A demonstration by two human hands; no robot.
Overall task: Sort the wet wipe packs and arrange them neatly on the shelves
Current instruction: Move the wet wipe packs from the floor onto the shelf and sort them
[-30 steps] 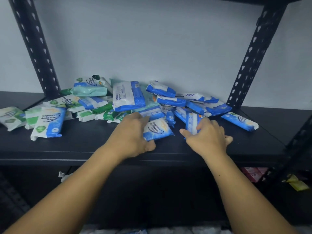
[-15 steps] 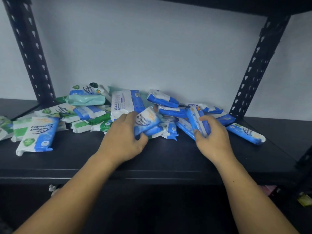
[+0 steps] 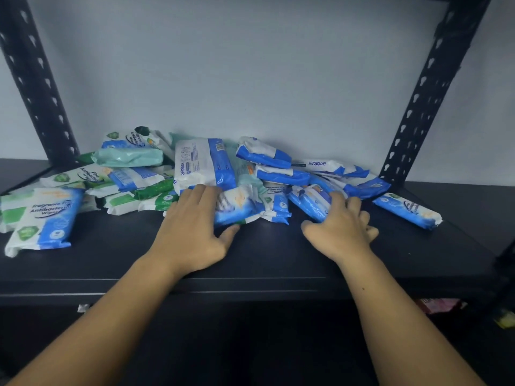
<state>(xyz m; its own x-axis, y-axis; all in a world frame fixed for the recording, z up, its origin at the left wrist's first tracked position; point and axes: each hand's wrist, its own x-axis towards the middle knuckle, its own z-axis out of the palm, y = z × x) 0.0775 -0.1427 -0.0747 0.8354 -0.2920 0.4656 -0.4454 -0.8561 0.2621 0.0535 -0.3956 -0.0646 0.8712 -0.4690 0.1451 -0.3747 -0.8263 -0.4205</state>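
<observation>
We see the shelf (image 3: 278, 260) carrying a jumbled pile of wet wipe packs (image 3: 203, 162) vs. the wall (image 3: 278, 79), unsorted, so both hands dig in at its front. Left hand (image 3: 192, 235) clamps a blue pack (image 3: 239, 207), thumb below, long axis approx. left-right. Right hand (image 3: 342, 232) curls over a second blue pack (image 3: 309, 204), lying diagonal.

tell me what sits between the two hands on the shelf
In the head view, a small blue wipe pack lies between the left hand and right hand, with bare black shelf in front of it.

Black shelf (image 3: 278, 257) with a heap of blue and green wet wipe packs (image 3: 203, 162).
</observation>
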